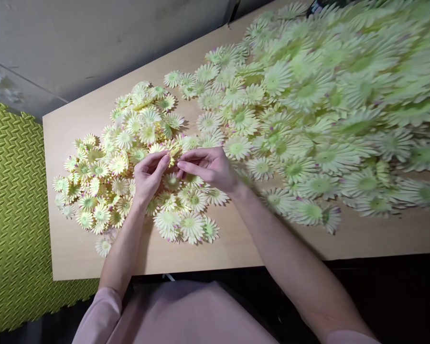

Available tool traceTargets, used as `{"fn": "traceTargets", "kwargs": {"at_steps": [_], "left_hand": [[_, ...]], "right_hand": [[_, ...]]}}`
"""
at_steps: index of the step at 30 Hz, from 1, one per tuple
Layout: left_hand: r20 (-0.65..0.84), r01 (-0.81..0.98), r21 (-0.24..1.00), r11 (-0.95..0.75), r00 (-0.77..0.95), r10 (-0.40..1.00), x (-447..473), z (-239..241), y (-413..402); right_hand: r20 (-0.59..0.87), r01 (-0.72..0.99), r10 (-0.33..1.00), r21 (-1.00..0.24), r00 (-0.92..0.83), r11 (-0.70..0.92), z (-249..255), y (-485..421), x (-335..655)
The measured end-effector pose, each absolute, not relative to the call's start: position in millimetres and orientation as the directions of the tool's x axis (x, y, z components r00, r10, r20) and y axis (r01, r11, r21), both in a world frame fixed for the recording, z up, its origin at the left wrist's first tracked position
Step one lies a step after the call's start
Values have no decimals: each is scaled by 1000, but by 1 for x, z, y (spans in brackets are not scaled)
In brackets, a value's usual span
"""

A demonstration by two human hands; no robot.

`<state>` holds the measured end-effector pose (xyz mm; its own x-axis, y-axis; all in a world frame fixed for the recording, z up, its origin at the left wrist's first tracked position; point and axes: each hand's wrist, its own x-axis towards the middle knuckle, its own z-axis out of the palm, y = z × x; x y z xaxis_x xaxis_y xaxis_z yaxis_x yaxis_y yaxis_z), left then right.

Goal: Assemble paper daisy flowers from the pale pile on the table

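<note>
Both of my hands meet above the middle of a table strewn with pale yellow-green artificial flowers. My left hand (150,174) pinches a small yellowish flower (174,155) between thumb and fingertips. From the other side, my right hand (208,167) has its thumb and fingers closed together beside that flower; whatever lies between its fingertips is too small to make out. Just below the hands sits a cluster of flower heads (191,224), many with purple-tipped petals. A smaller pile of flowers (100,169) spreads out to the left of my left hand.
A large heap of flower heads (318,124) covers the right side of the wooden table (229,243). Behind the table rises a grey wall (111,38). A green textured foam mat (14,215) stands off the left edge. Something dark (318,5) sits at the far back.
</note>
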<state>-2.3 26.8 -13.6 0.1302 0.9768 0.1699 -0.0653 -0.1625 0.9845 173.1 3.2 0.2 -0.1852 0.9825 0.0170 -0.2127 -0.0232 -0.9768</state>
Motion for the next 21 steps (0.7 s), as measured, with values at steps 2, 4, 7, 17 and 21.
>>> {"fn": "traceTargets", "kwargs": {"at_steps": [2, 4, 7, 17, 21], "left_hand": [[169, -65, 985, -162, 134, 976, -2, -14, 26], [165, -61, 986, -158, 139, 977, -2, -13, 26], [165, -66, 985, -157, 150, 975, -1, -13, 25], [183, -98, 981, -166, 199, 963, -1, -13, 24], [191, -101, 980, -173, 207, 959, -1, -13, 23]], "right_hand": [[7, -218, 985, -975, -174, -32, 0, 3, 172], [8, -219, 987, -975, -164, -29, 0, 3, 172], [20, -216, 987, -976, -159, -15, 1, 4, 171], [55, -238, 988, -971, -143, 20, -3, 6, 174], [63, -239, 988, -971, -141, 28, -1, 6, 174]]}}
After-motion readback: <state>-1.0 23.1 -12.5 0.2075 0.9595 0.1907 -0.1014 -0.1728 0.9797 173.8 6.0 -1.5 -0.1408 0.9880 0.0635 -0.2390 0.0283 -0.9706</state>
